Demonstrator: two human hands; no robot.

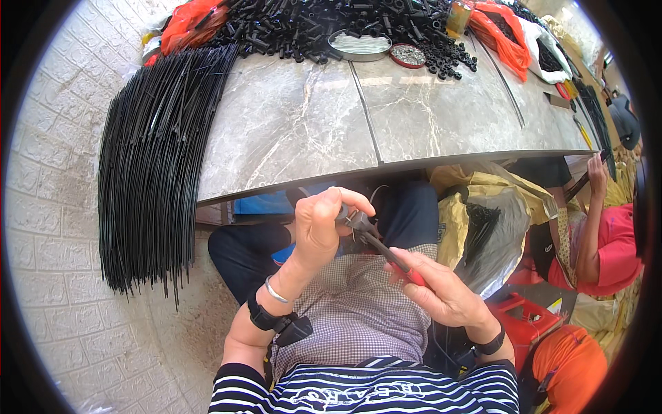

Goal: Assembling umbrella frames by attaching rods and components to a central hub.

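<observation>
Above my lap, my left hand (321,224) is closed, its thumb and fingers pinching a small dark grey part (343,214). The fingers hide most of this part, and its kind does not show. My right hand (445,290) grips a tool with a red handle (416,277) and a long dark metal shaft (381,246); it looks like pliers, though I cannot tell for sure. The tool's dark head (360,221) meets the small part at my left fingertips. A thin, light pin-like bit shows beside the head.
Thin black rods (155,159) overhang the table (289,117) at left. Black tubular pieces (310,27), a tin of white sticks (360,45) and a red dish of small metal bits (408,55) lie at the back. An open sack (483,228) stands right, near a co-worker's arm (592,228).
</observation>
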